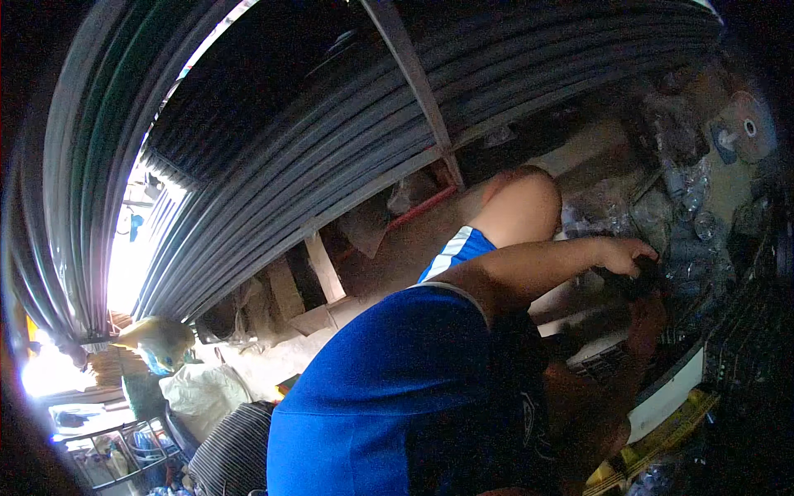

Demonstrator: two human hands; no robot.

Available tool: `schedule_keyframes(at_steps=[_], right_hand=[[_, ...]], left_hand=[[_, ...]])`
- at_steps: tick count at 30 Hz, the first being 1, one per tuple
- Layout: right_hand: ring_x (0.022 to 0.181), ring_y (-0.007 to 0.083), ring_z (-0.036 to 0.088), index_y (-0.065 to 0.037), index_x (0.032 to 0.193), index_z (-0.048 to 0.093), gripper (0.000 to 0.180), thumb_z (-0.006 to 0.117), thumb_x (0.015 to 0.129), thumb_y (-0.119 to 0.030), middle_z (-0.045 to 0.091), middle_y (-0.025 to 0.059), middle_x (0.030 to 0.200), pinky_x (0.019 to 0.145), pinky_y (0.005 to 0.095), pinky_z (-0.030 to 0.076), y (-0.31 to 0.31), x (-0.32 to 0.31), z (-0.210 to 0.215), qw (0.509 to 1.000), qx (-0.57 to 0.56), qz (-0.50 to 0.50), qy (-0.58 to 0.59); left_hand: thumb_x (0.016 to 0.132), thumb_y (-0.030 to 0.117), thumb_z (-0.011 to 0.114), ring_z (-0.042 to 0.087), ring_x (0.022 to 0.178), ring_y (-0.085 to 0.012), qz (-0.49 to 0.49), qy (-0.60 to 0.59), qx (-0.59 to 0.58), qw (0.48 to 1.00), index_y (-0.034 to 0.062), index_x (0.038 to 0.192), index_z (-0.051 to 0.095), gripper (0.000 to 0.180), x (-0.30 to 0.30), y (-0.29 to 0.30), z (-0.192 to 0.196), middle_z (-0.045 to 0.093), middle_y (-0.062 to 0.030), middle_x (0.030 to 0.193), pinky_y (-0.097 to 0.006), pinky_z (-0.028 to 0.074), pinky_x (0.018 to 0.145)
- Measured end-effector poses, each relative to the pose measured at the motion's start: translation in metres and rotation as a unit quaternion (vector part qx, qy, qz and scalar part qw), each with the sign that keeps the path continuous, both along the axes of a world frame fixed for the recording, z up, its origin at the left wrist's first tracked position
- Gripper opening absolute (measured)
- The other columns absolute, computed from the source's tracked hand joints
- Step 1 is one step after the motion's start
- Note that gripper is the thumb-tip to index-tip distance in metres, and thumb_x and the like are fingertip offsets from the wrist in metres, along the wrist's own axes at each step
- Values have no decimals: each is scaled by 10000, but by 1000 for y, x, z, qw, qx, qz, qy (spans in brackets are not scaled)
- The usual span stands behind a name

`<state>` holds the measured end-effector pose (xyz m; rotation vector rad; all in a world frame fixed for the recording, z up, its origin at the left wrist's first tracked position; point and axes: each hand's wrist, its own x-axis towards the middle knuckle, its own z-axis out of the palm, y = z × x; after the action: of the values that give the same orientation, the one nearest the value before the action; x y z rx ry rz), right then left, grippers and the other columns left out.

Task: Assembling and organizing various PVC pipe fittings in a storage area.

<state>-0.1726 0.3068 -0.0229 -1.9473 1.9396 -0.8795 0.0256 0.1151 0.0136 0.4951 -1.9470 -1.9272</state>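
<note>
Blue shirt [356, 397] looms closest; left hand [624, 256] curls, fingers bent, around a dark object [635, 285]; right hand [649, 316] sits shadowed below, grip unclear; clear plastic containers [703, 225] heap beyond, contents indistinct.

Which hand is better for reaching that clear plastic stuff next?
Probably the left hand: it looks nearer the clear plastic, while the right hand is lower in the picture, in shadow. Both are close to a dark thing, too dim to name.

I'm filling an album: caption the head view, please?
Blue shirt, left hand and right hand at a dark object in dim light.
</note>
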Motion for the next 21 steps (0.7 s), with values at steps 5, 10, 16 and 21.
schedule_keyframes(at_steps=[5,10,16,21], right_hand=[[1277,320,468,-16,1420,432,514,509,1001,-303,453,182,1429,1051,453,383,-20,4,-9,950,221,-164,-149],[1206,290,523,-9,1405,438,554,650,920,-173,503,182,1382,1024,401,418,-24,15,4,930,127,-176,-296],[1135,280,550,9,1369,461,578,701,880,-184,547,179,1281,958,410,477,-35,87,55,898,138,-159,-387],[1060,276,586,1,1329,502,553,727,858,-181,575,154,1208,904,430,498,-4,19,0,889,25,-166,-426]], left_hand=[[706,64,724,563,1107,-249,31,22,-71,997,58,1219,588,530,-7,-10,-30,600,-127,1206,-369,448,960],[708,79,769,582,1066,-308,129,35,-83,988,46,959,624,291,-18,-5,-25,627,-150,1082,-414,467,903],[770,101,762,589,1058,-312,258,57,52,963,50,939,614,231,-11,-4,-43,617,-151,1027,-421,452,947],[816,125,718,561,1160,-323,117,76,-32,990,51,1102,616,312,-19,2,-6,610,-178,1182,-414,433,1000]])
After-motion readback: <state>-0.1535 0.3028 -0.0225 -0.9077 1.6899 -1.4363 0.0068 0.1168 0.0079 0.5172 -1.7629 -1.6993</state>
